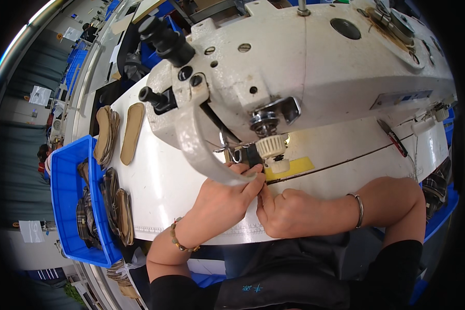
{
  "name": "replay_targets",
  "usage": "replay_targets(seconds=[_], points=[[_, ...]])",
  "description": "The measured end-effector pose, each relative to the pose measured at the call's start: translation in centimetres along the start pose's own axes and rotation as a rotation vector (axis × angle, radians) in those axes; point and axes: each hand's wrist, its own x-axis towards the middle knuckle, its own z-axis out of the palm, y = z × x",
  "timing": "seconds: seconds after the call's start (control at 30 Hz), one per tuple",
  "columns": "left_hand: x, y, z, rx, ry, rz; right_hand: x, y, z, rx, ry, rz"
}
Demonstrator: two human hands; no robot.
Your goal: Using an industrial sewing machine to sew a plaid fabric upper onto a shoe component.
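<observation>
A white industrial sewing machine (pixel 336 57) spans the upper part of the head view, and both my hands are close together under its needle end. My left hand (pixel 219 201) is closed, its fingertips pressing a small dark piece of material (pixel 252 155) beside the presser foot. Just to the right, my right hand (pixel 289 212) is pinched, thumb and forefinger meeting at the near edge of that piece. The fingers and a curved white guard (pixel 194 139) cover most of the piece, so its full shape is hidden.
Left on the white table lie a tan insole-shaped piece (pixel 132 133), a stack of similar pieces (pixel 106 137) and dark-edged ones (pixel 123 212). A blue bin (pixel 64 217) holds plaid pieces. Right of the needle are a yellow plate (pixel 300 166) and a dark-and-red hand tool (pixel 393 138).
</observation>
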Motion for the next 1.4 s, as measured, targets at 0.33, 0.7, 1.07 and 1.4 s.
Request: replay_targets(seconds=[0.33,0.7,1.07,1.4], points=[[0.8,-1.6,0.9,0.033,0.060,-0.009,0.3,1.0,1.6,0.059,0.088,0.098],[0.7,-3.1,0.8,0.126,0.186,-0.092,0.3,3.0,2.2,0.169,0.079,0.177],[0.3,-3.1,0.3,0.188,0.289,-0.463,0.2,5.6,3.7,0.338,0.210,0.398],[0.5,-5.0,-0.2,-0.402,0.355,-0.216,0.3,4.9,4.7,0.403,0.309,0.591]])
